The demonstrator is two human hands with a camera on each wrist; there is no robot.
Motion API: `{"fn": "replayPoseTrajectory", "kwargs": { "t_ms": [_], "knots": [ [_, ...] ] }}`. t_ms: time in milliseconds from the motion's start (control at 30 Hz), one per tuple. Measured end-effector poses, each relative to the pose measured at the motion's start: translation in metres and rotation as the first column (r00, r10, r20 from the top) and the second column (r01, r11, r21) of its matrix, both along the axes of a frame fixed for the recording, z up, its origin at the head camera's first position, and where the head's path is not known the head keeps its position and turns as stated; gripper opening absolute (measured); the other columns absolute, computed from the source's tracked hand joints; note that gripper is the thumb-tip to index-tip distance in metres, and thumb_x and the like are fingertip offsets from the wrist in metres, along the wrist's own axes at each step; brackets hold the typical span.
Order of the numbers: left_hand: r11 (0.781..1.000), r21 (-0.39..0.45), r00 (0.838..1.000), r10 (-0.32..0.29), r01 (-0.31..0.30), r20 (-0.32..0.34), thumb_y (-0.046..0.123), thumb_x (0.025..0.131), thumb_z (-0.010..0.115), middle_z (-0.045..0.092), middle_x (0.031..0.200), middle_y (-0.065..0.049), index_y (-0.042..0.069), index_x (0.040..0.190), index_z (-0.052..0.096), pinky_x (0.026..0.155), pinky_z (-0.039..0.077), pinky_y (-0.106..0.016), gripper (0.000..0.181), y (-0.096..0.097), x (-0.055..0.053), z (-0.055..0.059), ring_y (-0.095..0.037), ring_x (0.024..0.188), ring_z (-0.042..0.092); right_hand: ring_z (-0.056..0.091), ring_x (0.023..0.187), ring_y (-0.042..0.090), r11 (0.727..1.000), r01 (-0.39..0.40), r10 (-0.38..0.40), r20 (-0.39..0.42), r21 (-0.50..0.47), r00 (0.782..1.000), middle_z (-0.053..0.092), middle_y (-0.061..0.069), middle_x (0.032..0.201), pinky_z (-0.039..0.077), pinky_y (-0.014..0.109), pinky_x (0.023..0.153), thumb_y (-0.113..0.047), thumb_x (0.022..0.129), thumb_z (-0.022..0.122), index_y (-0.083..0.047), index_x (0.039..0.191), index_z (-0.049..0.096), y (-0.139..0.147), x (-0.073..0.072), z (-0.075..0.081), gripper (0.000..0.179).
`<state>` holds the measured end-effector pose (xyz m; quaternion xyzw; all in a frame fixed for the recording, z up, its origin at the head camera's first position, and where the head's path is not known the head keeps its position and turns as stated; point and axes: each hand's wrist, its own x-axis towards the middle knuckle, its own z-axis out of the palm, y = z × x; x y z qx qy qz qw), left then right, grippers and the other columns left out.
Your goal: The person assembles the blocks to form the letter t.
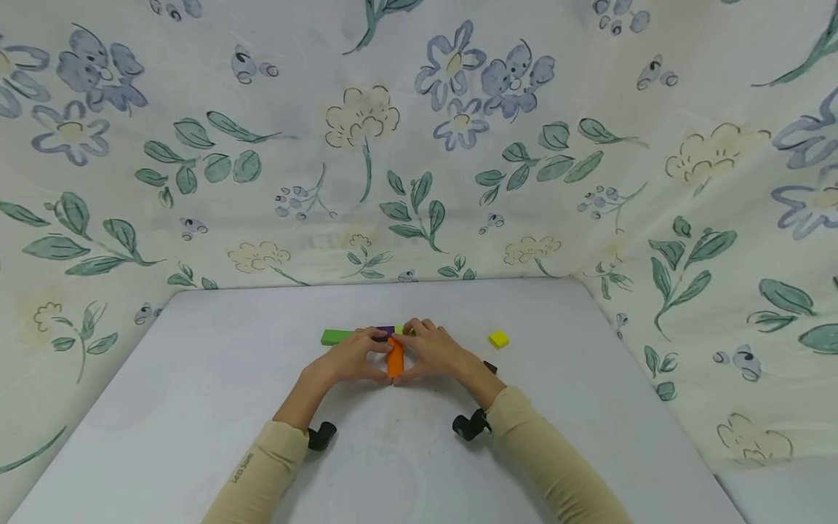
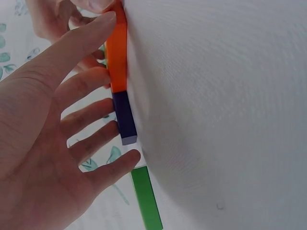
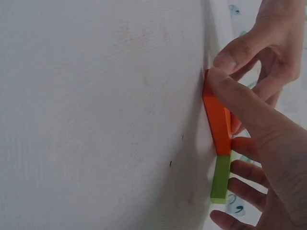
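An orange block (image 1: 396, 356) lies on the white table, its length running toward me. My left hand (image 1: 356, 358) holds it from the left, thumb at the near end, while other fingertips touch a dark purple block (image 2: 124, 117) at its far end. From the opposite side my right hand (image 1: 435, 353) grips the same orange block with the thumb at that near end. Its other fingers rest along a light green block (image 3: 220, 178), which also meets the orange one. Left of the purple block is a longer green block (image 1: 335, 337). Fingers partly cover the far row.
A small yellow block (image 1: 499, 339) sits to the right of my right hand. Behind the right wrist a dark brown block (image 1: 490, 367) shows partly. Black wrist cameras (image 1: 322, 436) hang at both cuffs. Flower-patterned cloth (image 1: 406, 145) borders the table's back and sides.
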<state>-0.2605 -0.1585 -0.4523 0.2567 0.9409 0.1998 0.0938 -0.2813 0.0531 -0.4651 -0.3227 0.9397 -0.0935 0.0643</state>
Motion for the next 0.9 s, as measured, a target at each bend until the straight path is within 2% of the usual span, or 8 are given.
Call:
{"fn": "replayPoseTrajectory", "kwargs": {
  "t_ms": [167,300,500,767,900],
  "knots": [
    [1.000,-0.006,1.000,0.002,-0.002,0.005,0.037,0.075,0.084,0.045,0.150,-0.017,0.011,0.127,0.067,0.112,0.037,-0.057,0.061,-0.001,-0.001,0.000,-0.039,0.138,0.040,0.043,0.126,0.025,1.000,0.012,-0.012,0.007,0.009,1.000,0.046,0.003,0.140,0.044,0.053,0.106,-0.072,0.072,0.069,-0.029,0.145,0.049,-0.001,0.001,0.004,0.088],
    [1.000,-0.011,1.000,-0.020,0.020,-0.002,0.038,0.076,0.084,0.045,0.149,-0.018,0.010,0.128,0.066,0.111,0.037,-0.059,0.061,-0.002,-0.002,0.000,-0.041,0.137,0.040,0.043,0.126,0.025,1.000,0.023,-0.023,0.023,0.005,0.999,0.046,0.003,0.140,0.045,0.053,0.106,-0.070,0.072,0.071,-0.029,0.145,0.049,-0.001,0.001,0.006,0.087],
    [0.999,-0.023,1.000,-0.022,0.022,0.014,0.040,0.076,0.083,0.044,0.151,-0.017,0.011,0.130,0.065,0.112,0.036,-0.058,0.064,-0.003,-0.002,-0.001,-0.040,0.139,0.039,0.043,0.126,0.025,1.000,0.030,-0.030,0.036,0.001,0.999,0.046,0.003,0.140,0.044,0.053,0.106,-0.070,0.072,0.071,-0.029,0.145,0.049,-0.002,0.001,0.004,0.086],
    [0.998,-0.018,0.998,-0.062,0.062,0.002,0.024,0.079,0.082,0.042,0.152,-0.018,0.007,0.134,0.061,0.113,0.034,-0.058,0.061,-0.008,0.000,0.000,-0.040,0.140,0.038,0.042,0.126,0.024,0.999,0.046,-0.046,0.039,0.013,0.998,0.045,0.001,0.141,0.043,0.053,0.107,-0.071,0.071,0.072,-0.031,0.146,0.048,-0.003,0.000,0.003,0.088],
    [0.998,-0.003,0.997,-0.069,0.069,-0.030,0.022,0.083,0.079,0.045,0.150,-0.019,0.004,0.136,0.058,0.112,0.036,-0.058,0.060,-0.011,0.002,0.000,-0.041,0.138,0.042,0.042,0.127,0.024,0.999,0.047,-0.047,0.035,0.017,0.998,0.045,0.001,0.142,0.043,0.053,0.108,-0.070,0.071,0.072,-0.030,0.146,0.048,-0.003,0.001,0.003,0.088]
  ]
}}
